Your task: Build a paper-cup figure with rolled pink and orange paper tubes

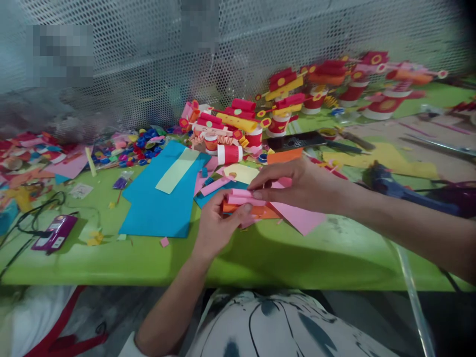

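Gripped pink roll (240, 193) and orange roll (231, 208) between fingers of left hand (217, 227), pinched pink end with right hand (297, 186); possibly risked skewing through uneven pressure.

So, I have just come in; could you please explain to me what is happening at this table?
A person is handling small pink and orange rolls above the front of the green table. The left hand grips them from the left, while the right hand holds the pink one near its right end. A blue sheet lies to the left, with a pale strip on it. Farther back stand red-and-white cups topped with more rolls.
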`<state>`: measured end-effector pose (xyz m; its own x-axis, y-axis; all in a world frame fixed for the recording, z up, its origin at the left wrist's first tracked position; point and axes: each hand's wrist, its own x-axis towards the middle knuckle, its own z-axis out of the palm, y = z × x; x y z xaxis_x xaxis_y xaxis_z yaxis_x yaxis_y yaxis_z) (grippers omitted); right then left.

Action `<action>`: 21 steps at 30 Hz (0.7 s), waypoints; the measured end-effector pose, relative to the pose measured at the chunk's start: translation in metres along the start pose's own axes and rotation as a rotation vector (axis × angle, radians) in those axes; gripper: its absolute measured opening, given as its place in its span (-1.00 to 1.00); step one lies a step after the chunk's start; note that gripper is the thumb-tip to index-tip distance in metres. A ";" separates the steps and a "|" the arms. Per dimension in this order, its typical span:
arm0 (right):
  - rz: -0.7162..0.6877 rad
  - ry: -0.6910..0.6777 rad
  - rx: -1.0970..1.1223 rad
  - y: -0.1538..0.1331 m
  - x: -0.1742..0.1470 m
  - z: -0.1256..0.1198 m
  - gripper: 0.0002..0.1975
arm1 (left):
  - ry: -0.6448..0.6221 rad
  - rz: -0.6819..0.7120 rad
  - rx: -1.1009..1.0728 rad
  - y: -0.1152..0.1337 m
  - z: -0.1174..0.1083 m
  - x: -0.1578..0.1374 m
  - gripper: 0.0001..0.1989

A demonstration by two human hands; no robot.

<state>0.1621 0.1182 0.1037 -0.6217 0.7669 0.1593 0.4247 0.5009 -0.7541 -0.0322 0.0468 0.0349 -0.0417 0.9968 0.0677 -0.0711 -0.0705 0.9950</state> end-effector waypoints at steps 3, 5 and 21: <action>-0.020 0.029 -0.006 0.003 0.001 0.002 -0.78 | -0.008 0.011 0.009 -0.002 -0.001 0.001 -0.67; -0.031 0.039 -0.005 0.004 0.001 0.003 -0.78 | -0.008 0.007 0.007 -0.002 -0.002 0.001 -0.67; -0.037 0.049 -0.038 -0.001 0.002 0.003 -0.79 | -0.013 -0.016 -0.002 0.000 -0.002 0.001 -0.67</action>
<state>0.1588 0.1178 0.1026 -0.6049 0.7660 0.2177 0.4274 0.5430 -0.7228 -0.0340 0.0473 0.0348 -0.0272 0.9982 0.0531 -0.0739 -0.0550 0.9957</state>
